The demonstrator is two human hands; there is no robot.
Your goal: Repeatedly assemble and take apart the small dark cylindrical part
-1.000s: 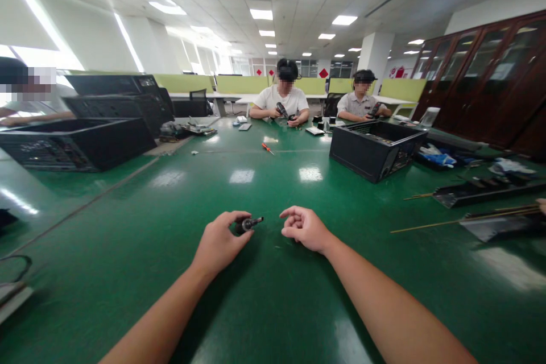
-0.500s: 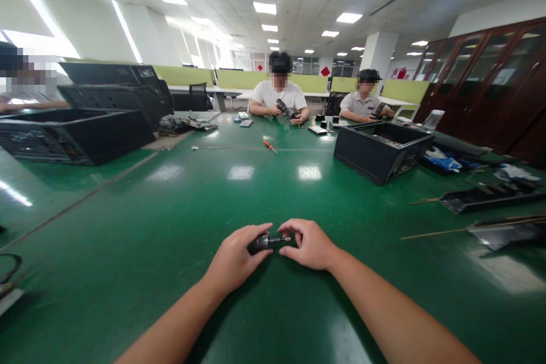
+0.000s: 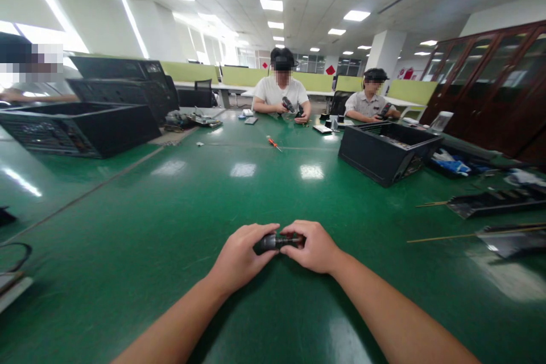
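Note:
A black electric screwdriver, by its look, lies level just above the green table. Its nose has a coiled spring and a thin shaft pointing right. My left hand wraps the dark cylindrical body, and the palm hides much of it. Closed around the shaft end, my right hand curls thumb and fingers near the spring. Its fingers cover the tip, so whether anything else is in them cannot be seen.
An orange screwdriver lies farther up the table. Black computer cases stand at right and left. Metal brackets lie at the right edge, a circuit board at far left. Across the table sit co-workers holding dark tools.
My right hand has come closer to my left and now encloses the shaft's end, which showed bare between its fingers before. The view has shifted slightly.

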